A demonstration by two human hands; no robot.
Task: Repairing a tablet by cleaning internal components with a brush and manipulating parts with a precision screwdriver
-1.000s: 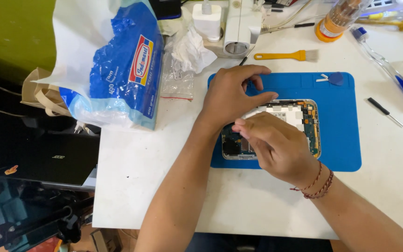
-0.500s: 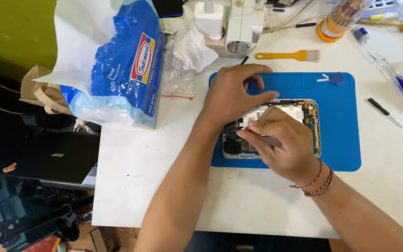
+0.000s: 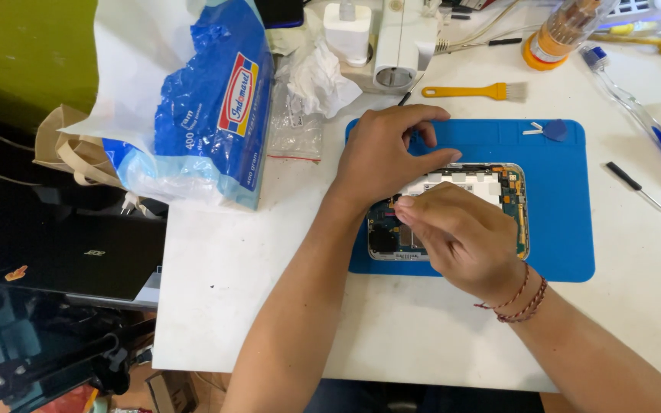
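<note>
Since the earlier frames the right hand [image 3: 464,237] has slid a little toward nine o'clock across the opened device [image 3: 514,191], its pinched fingertips now at the board's left half; the left hand [image 3: 388,157] has barely shifted. The device lies face down with its back off, circuit board exposed, at the centre of the blue mat [image 3: 568,245]; the left hand rests flat on its ten-o'clock corner, fingers spread and relaxed, pressing rather than gripping; the right hand covers its lower half, thumb and forefinger closed together, though whether they hold anything I cannot tell. At twelve o'clock of the mat lies a yellow brush [image 3: 468,92]; at three o'clock a small screwdriver [image 3: 633,183]; at ten o'clock a blue plastic bag [image 3: 208,115]; a blue pick [image 3: 554,130] sits on the mat's upper right.
</note>
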